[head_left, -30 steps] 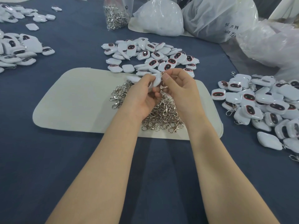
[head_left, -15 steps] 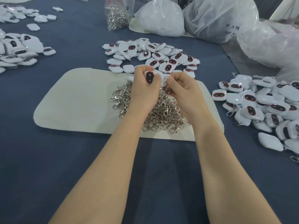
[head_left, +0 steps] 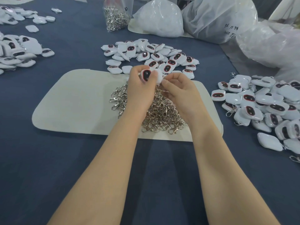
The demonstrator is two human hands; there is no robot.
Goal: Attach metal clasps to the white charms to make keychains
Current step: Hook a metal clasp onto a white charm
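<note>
My left hand (head_left: 142,88) grips a white charm (head_left: 146,75) with a dark red-rimmed face, held upright above the heap of metal clasps (head_left: 155,109). My right hand (head_left: 179,91) meets it from the right, fingertips pinching at the charm's right edge; a clasp there is mostly hidden by the fingers. The clasp heap lies on a cream mat (head_left: 78,101). Loose charms without clasps (head_left: 151,54) are piled just beyond the mat.
Finished charms with clasps (head_left: 263,104) are heaped at the right. More charms (head_left: 17,51) lie at the far left. A clear bag of clasps (head_left: 116,15) and big white plastic bags (head_left: 215,18) stand at the back on the blue cloth.
The charm in my left hand has turned so its dark face points toward me, and both hands have shifted slightly away from me over the clasp heap.
</note>
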